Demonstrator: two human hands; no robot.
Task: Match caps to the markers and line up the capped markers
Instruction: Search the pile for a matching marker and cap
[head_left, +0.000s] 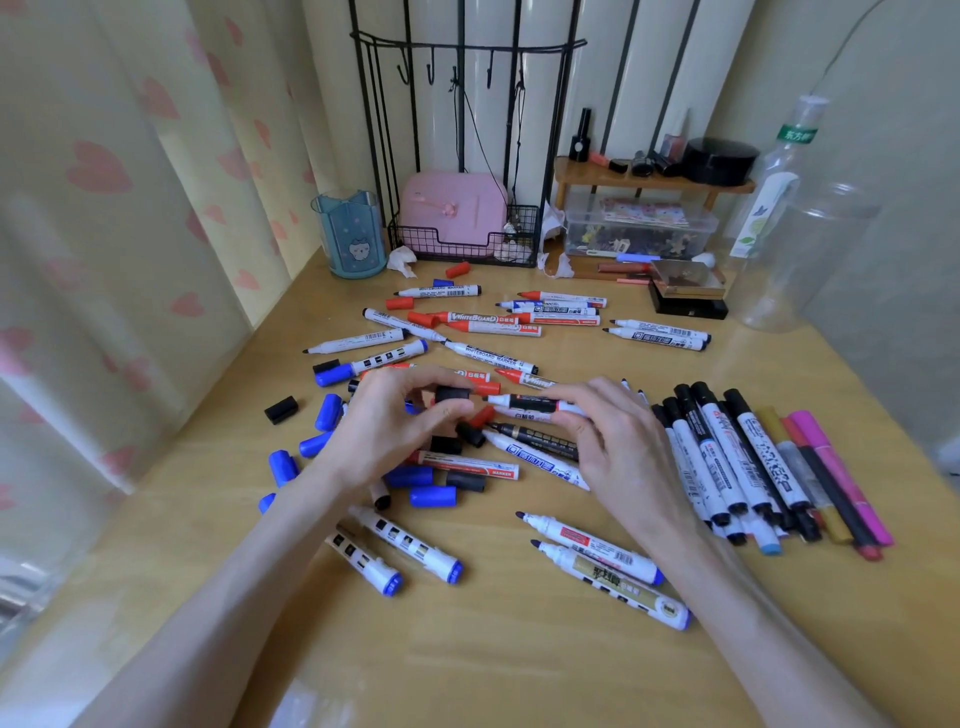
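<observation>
- Hands working close together over the pile: left hand (410, 415) pinching a black cap (453, 395) between thumb and fingertips, right hand (610, 441) clamped on an uncapped marker (524, 402), tip pointing at the cap, a small gap between them.
- Risk, judged: possible mismatch, the marker showing red at its ends against a black cap; also ink smearing onto fingers if the tip misses the opening.
- Marker body white with a dark label band.
- Around the hands: loose blue caps (306, 444), more uncapped markers scattered across the tabletop (467, 665).
- Further right: row of capped markers (737, 457) lying side by side, touching.
</observation>
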